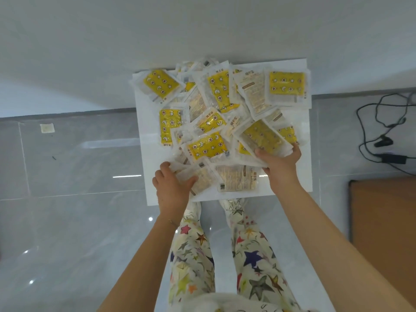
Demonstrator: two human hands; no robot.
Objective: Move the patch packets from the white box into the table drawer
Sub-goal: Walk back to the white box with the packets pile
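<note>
The patch packets (216, 91) are lying in a heap on a white container (148, 131); I cannot tell if it is the box or the drawer. The left hand (172, 188) is gripping packets at 7 o'clock of the heap. The right hand (281, 164) is gripping some at 4 o'clock.

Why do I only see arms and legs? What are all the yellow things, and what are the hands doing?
No machine here, just a person. One camera sits on their head and looks down, so you see their own arms, their star-patterned trousers and the grey floor. The yellow things are patch packets, a loose heap, some turned over. They lie in a flat white container sticking out from under the white table; it looks like the drawer, but I cannot be sure. The left hand grips packets at the near edge of the heap. The right hand grips a bundle too. Black cables lie on the floor at the right.
</note>
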